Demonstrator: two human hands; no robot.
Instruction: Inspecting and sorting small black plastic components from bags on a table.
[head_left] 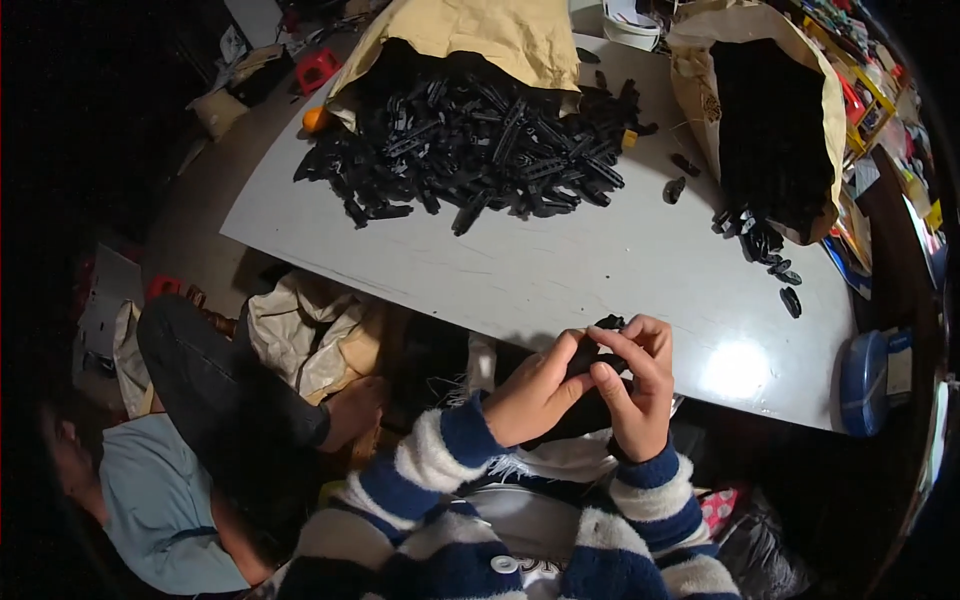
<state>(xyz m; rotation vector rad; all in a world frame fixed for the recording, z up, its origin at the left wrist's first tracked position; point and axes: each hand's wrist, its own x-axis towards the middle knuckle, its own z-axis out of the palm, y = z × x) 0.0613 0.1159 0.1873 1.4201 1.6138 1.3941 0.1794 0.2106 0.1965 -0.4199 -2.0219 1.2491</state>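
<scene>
Left hand (535,390) & right hand (635,385) both pinched on small black part (600,345). Big black pile (470,140) on counter (560,270) beyond hands, lots left.

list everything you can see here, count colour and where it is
table: one, pale grey, centre
long plastic parts: big heap, too many to count, black, spilling from the sack at the table's far left
paper sack: one, tan, lying open at top centre
second paper sack: one, tan, open at far right, full of black pieces
small oval parts: a scattered handful, black, at the second sack's mouth
round fruit: one, orange, left of the heap
lidded container: one, blue, right table edge
other person: one, light blue top, lower left
cloth bag: one, cream, below the table's left edge
black part: one, held between both hands
left hand: gripping the part
right hand: gripping the part
</scene>
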